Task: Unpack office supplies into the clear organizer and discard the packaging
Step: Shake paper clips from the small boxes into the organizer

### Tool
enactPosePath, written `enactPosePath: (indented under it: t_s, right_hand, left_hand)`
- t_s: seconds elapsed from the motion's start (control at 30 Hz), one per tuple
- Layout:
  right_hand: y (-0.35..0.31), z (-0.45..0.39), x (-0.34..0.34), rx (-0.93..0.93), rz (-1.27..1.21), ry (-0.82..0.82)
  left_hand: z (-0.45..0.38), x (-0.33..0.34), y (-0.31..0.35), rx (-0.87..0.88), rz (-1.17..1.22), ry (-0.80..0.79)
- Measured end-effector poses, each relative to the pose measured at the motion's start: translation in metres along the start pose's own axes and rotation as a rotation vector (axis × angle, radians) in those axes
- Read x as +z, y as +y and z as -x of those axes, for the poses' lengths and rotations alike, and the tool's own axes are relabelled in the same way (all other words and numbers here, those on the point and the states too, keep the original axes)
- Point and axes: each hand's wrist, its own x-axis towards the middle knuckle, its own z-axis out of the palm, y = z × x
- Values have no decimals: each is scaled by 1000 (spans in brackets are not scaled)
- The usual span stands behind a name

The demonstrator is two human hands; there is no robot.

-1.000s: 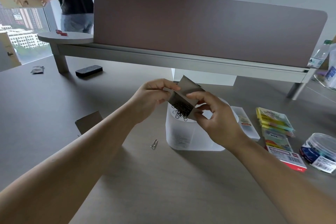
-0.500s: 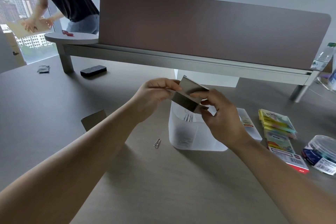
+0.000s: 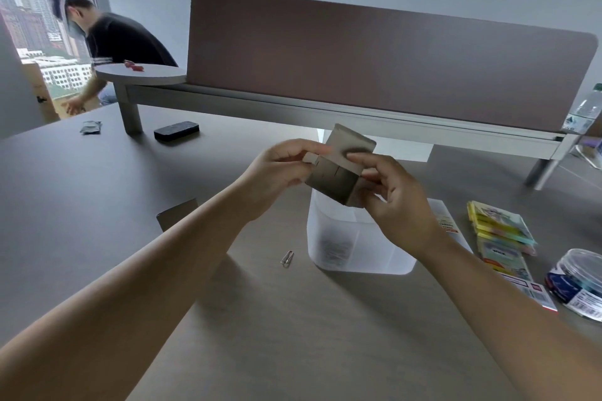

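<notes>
No wording can be read with certainty. The sticky-note packs (image 3: 501,231) carry colourful print too blurred to make out. The flat red-and-white packet (image 3: 534,296) and the label of the round clear tub (image 3: 580,283) each show a barcode, its digits too small to tell.

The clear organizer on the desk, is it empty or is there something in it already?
Not empty. A heap of paper clips shows through the clear organizer wall, at the bottom of its left compartment. The other compartment's contents cannot be told.
</notes>
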Motion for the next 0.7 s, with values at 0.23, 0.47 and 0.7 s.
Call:
enactPosePath:
  t_s: [0.23,0.47,0.7]
  right_hand:
    - [-18,15,5,29,-31,-13]
    - [-23,62,30,-39,75,-29]
    - [-11,77,69,-3,243,-320]
  left_hand:
    - [40,-1,11,-96,-17,79]
    - [111,-12,-5,-285,36,271]
    - [144,-18,-40,-285,-208,418]
